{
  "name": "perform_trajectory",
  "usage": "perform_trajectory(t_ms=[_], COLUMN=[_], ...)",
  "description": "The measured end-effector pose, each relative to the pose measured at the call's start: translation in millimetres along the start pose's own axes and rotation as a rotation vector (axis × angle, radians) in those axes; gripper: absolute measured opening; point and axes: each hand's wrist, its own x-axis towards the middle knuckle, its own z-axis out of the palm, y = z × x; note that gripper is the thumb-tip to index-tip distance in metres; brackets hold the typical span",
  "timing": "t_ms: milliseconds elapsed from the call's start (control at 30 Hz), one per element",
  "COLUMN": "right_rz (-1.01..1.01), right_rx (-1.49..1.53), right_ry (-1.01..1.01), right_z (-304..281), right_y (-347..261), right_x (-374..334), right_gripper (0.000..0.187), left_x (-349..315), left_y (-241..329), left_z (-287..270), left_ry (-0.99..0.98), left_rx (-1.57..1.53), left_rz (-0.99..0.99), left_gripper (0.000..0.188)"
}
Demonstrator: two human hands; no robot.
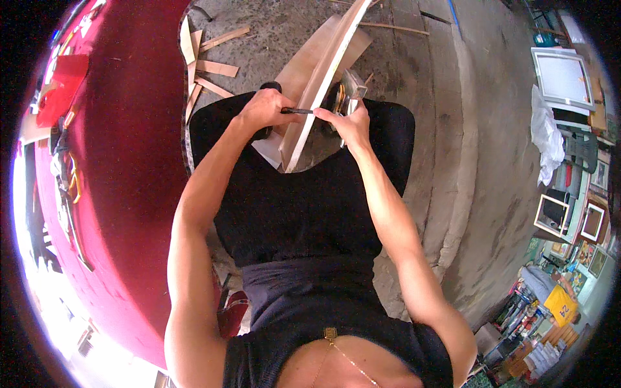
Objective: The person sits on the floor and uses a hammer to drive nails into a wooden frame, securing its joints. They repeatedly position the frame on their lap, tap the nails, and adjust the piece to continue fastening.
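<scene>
A long pale wooden strip (323,81) stands slanted between my knees, above a wide thin wooden board (317,48). My left hand (264,108) is on the strip's left side, closed around a slim dark pen-like tool (295,110) that reaches across to the strip's bright edge. On the other side, my right hand (348,125) has its thumb at that edge, close to the slim tool's tip. Its fingers curl by a silver metal tool (354,85) with yellow and black parts, whose exact kind I cannot make out. The strip hides part of this tool.
Several wooden offcuts (217,67) lie on the concrete floor (446,161) ahead to the left. A red-covered surface (129,168) runs along my left, with hand tools (70,178) on it. White frames (563,77), a plastic bag (548,139) and stacked goods line the right.
</scene>
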Motion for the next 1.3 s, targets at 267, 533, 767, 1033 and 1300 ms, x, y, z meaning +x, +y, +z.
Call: perform_trajectory(t_ms=[267,533,767,1033,1300], right_rz=[0.098,0.089,0.082,0.127,0.091], right_rx=[-0.070,-0.070,-0.091,-0.081,-0.055], right_ry=[-0.078,-0.081,-0.092,-0.129,-0.140], right_z=[-1,-2,-3,-3,-6], right_y=[-5,-4,-1,1,-5], right_x=[3,5,8,10,10], right_gripper=[0.086,0.089,0.094,0.095,0.092], left_x=[-6,-8,12,31,41], left_y=[23,24,50,85,97], left_z=[-29,-36,-63,-74,-75], left_ry=[-0.109,-0.149,-0.304,-0.393,-0.456], left_rx=[0.040,0.090,0.385,0.675,0.694], left_rz=[-0.064,-0.021,-0.018,0.009,-0.073], left_gripper=[0.024,0.025,0.026,0.015,0.010])
